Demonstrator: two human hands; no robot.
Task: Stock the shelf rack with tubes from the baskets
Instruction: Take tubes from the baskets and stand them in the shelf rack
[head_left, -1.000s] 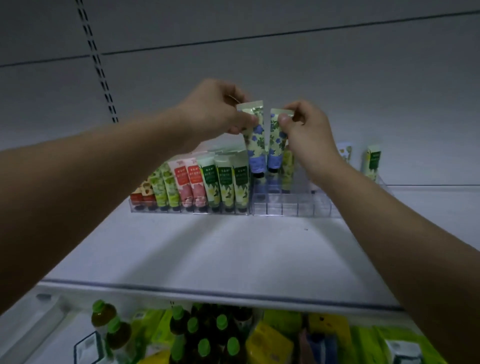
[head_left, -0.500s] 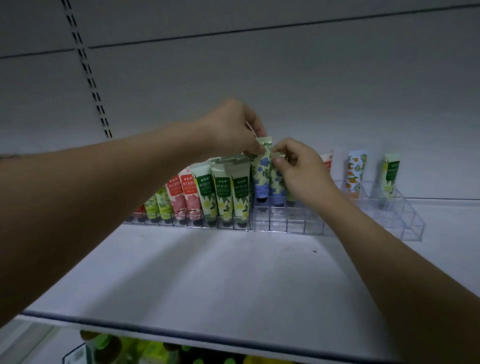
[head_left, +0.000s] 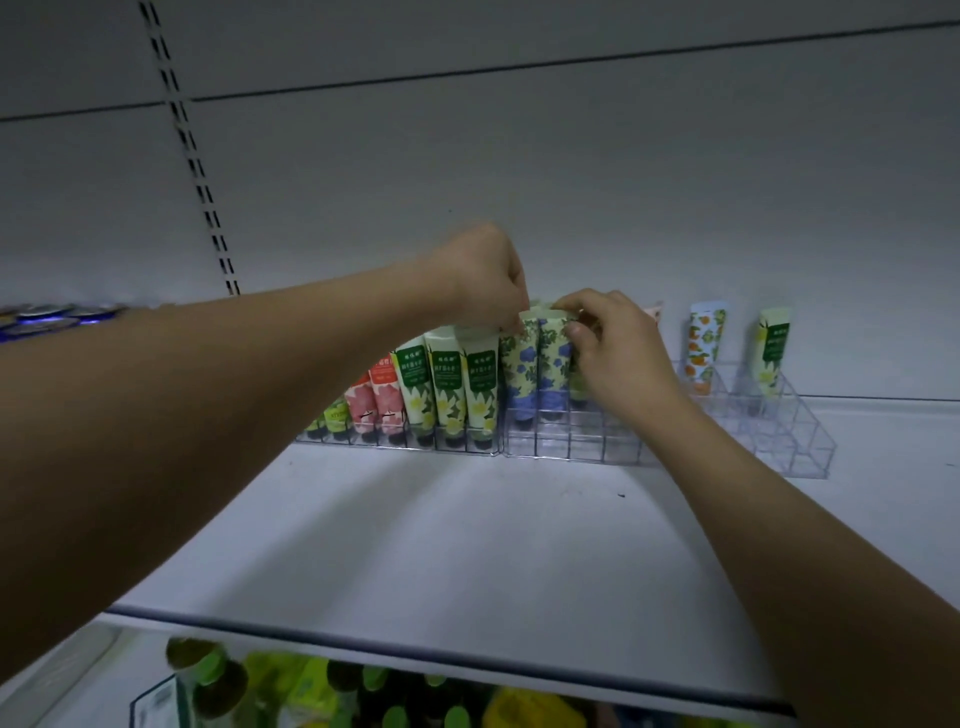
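Your left hand (head_left: 480, 275) pinches the crimped top of a pale tube printed with blue flowers (head_left: 519, 371), and your right hand (head_left: 610, 345) pinches the top of the matching blue-flowered tube (head_left: 555, 369) just beside it. Both hands work over the wide white shelf (head_left: 441, 530), near its back edge. There the clear plastic gridded rack (head_left: 597, 447) holds both tubes upright, caps down, at its left end. Touching its left side, a second clear rack (head_left: 400, 444) carries three cream tubes with green labels (head_left: 449, 384) and two pink flowered tubes (head_left: 374, 400). Toward the right end stand an orange-fruit tube (head_left: 704, 345) and a lone green-labelled tube (head_left: 772, 351).
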